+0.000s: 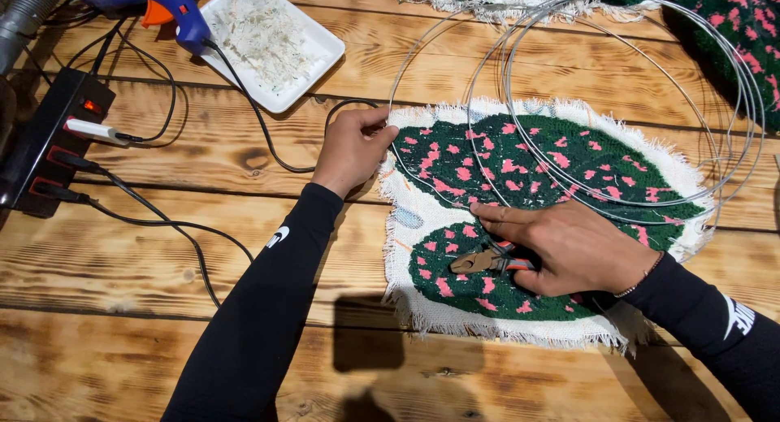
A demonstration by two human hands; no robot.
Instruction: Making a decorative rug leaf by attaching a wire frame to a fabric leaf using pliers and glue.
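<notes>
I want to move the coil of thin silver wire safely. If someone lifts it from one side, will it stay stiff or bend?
The wire coil would probably sag and flex: its strands are very thin for such wide loops. The loops lie loose and unbound, so they may spread or spring apart. It likely weighs little, resting on the tufted rug piece without pressing it.

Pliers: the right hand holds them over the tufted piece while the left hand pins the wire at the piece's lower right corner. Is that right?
Not quite. The head view shows the left hand pinning the wire at the upper left edge of the tufted piece, not its lower right corner. The rest holds: the right hand holds the pliers over the piece.
</notes>
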